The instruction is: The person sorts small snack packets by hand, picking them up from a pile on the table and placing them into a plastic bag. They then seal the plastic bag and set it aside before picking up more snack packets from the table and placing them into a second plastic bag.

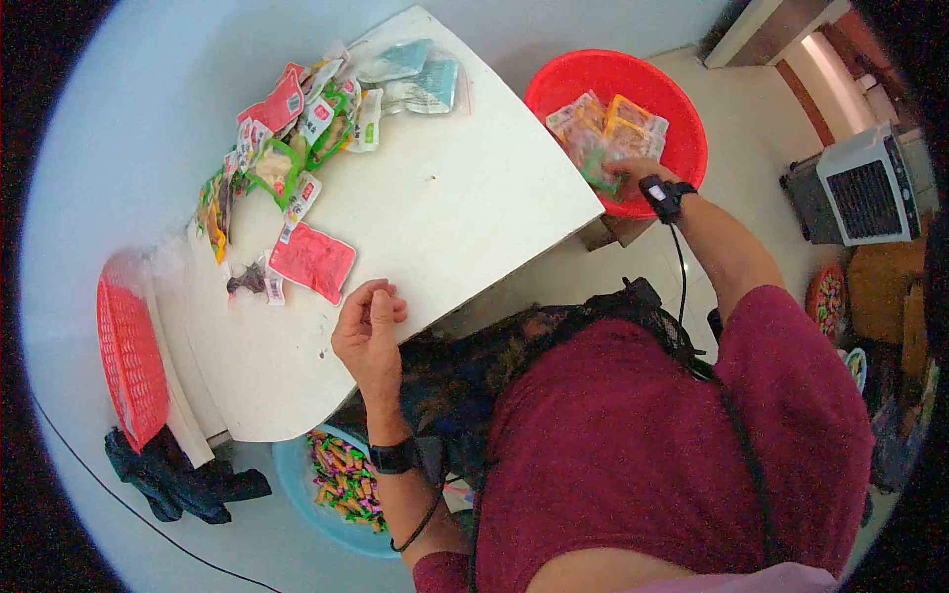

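Over red tub (682, 121), right fingers (619, 166) pinch green packet (598, 176)

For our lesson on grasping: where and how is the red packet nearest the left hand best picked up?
Probably pinch the red packet by its free edge facing the left hand, coming in low from that side: it lies flat on the table, that edge is uncovered, and other packets lie close to its opposite end.

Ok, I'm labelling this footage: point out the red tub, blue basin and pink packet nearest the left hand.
Red tub (685, 124): head view, inner wall.
Blue basin (293, 479): head view, bare wall.
Pink packet (312, 262): head view, middle.
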The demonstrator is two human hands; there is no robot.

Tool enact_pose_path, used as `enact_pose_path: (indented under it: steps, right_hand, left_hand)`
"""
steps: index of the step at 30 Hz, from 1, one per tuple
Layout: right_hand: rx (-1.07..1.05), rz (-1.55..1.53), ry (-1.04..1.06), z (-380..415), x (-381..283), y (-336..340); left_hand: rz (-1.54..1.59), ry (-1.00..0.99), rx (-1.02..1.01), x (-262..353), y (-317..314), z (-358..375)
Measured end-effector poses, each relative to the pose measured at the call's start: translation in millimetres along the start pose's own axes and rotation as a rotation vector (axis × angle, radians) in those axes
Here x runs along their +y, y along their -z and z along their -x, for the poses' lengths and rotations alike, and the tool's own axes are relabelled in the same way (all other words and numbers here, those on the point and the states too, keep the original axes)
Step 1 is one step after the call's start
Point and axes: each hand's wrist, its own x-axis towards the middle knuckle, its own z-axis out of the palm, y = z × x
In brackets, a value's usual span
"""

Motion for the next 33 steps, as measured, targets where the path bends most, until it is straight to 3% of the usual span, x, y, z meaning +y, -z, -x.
enact_pose_path:
  steps: [4,6,9,11,13,15,17,20,22,25,27,29,30,32,33]
  right_hand:
    - [0.054,0.178,0.045,20.8,4.6,1.2]
    - [0.228,0.335,-0.025,2.5,8.7,5.5]
    - [0.293,0.370,0.013,-10.3,15.6,20.3]
    - [0.112,0.241,-0.008,-89.9,47.4,98.5]
    - [0.105,1.852,0.396,-50.4,19.7,64.8]
    - [0.048,2.118,0.418,-27.6,5.3,29.6]
    - [0.183,1.896,0.350,-51.4,11.7,58.5]
    - [0.430,1.809,0.291,-62.0,15.9,66.4]
    - [0.470,1.907,0.293,-59.4,10.4,67.1]
    - [0.377,1.966,0.553,-34.9,-21.8,67.4]
    - [0.384,1.949,1.041,-46.8,-48.3,69.8]
    - [0.518,1.864,0.843,-48.8,-86.7,41.2]
    - [0.587,1.714,0.292,-20.2,-117.7,-7.4]
    - [0.500,1.392,0.778,-5.6,-139.7,-40.4]
    - [0.481,1.292,0.887,-4.3,-153.7,-64.5]
  left_hand:
    - [0.012,-0.011,-0.001,-1.3,0.3,0.2]
    - [0.023,0.003,0.010,-1.1,-0.2,0.4]
    - [0.046,0.018,0.029,-3.9,-0.2,0.0]
    - [0.053,0.015,0.014,-3.3,-0.9,-0.8]
    - [0.088,0.018,0.020,-5.1,-1.0,-0.6]
    - [0.071,0.019,0.003,-7.6,0.5,-2.1]
    - [0.087,0.022,0.016,-3.9,-2.1,-1.2]
    - [0.073,0.004,0.016,-4.0,0.9,-1.0]
    - [0.107,0.010,-0.015,-6.1,4.8,-2.3]
    - [0.163,0.015,-0.047,-9.7,9.1,-1.0]
    - [0.196,0.032,-0.066,-5.7,11.0,-0.7]
    - [0.214,0.025,-0.074,-5.2,12.3,-2.1]
    - [0.220,0.023,-0.080,-5.2,14.1,-1.8]
    - [0.191,0.007,-0.074,-2.7,19.4,-0.4]
    - [0.177,-0.003,-0.072,-1.3,22.5,-0.7]
